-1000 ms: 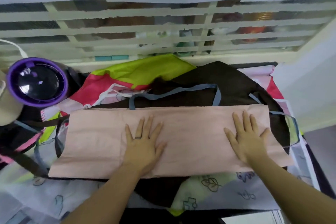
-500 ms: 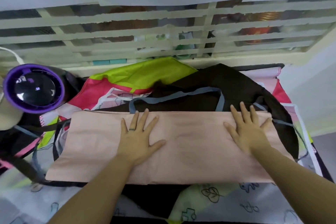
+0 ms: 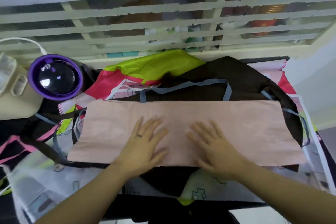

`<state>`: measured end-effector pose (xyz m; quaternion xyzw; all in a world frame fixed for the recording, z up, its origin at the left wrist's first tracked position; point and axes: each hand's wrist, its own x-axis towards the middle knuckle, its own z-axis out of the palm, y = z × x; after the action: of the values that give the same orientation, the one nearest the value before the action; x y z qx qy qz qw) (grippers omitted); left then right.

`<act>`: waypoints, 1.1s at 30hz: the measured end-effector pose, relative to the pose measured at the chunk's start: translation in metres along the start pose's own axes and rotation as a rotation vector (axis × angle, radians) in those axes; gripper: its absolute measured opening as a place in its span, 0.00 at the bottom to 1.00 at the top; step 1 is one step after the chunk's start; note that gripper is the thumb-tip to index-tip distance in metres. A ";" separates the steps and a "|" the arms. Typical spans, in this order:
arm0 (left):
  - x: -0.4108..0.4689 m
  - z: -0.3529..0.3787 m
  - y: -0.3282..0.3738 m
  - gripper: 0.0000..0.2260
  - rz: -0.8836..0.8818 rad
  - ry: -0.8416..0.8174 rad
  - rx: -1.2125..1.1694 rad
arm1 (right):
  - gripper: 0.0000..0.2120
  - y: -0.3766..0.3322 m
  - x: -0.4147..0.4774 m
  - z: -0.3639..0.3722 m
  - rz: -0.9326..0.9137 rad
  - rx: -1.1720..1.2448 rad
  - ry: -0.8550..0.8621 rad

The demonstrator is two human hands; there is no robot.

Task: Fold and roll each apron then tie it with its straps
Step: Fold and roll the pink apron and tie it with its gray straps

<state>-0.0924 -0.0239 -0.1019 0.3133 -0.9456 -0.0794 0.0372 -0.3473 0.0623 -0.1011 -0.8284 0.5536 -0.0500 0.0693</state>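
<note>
Both hands are now lying close together near the middle of the pink apron; half a second ago they were pressing well apart, one toward each end of it. Camera is also sitting slightly nearer and lower than before.

Observations, largest first:
- Window grille is running across the whole back of the view, its pale bars crossing in front of blurred items.
- Pink apron is lying as a long folded band across the pile, its long edges running left to right, its near edge close to the person.
- Dark brown apron is lying spread under the pink band, showing beyond its far edge and round its right end.
- Printed white cloth is lying lowest at the near left.
- Lime and pink apron is lying crumpled at the back, partly under the dark one.
- Purple-rimmed round object is standing at the far left, beside a beige object.
- Left hand is resting palm down on the pink band, fingers straight and spread, grasping nothing; its outline is blurred.
- Right hand is lying likewise, flat and released, just beside the left.
- Grey-blue strap is looping over the dark fabric beyond the band's far edge.
- Ring is showing on a left finger.
</note>
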 end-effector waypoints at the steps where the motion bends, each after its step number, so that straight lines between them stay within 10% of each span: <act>1: -0.014 0.001 0.004 0.26 0.054 -0.033 0.031 | 0.33 -0.016 -0.001 0.004 -0.082 -0.020 -0.060; 18: -0.027 -0.032 -0.005 0.21 -0.208 -0.354 -0.334 | 0.40 -0.050 0.010 -0.016 0.087 0.108 -0.382; 23: -0.010 -0.060 -0.011 0.16 -0.287 -0.562 -0.541 | 0.21 -0.060 0.035 -0.026 0.208 0.119 -0.290; 28: -0.008 -0.071 -0.013 0.20 -0.378 -0.766 -0.564 | 0.13 -0.049 0.051 -0.053 0.238 -0.206 -0.809; 33: -0.001 -0.079 -0.017 0.25 -0.478 -0.961 -0.525 | 0.20 -0.038 0.070 -0.075 0.210 -0.114 -0.979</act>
<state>-0.0717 -0.0470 -0.0271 0.4267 -0.7085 -0.4493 -0.3377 -0.2982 0.0070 -0.0205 -0.6971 0.5382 0.3820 0.2801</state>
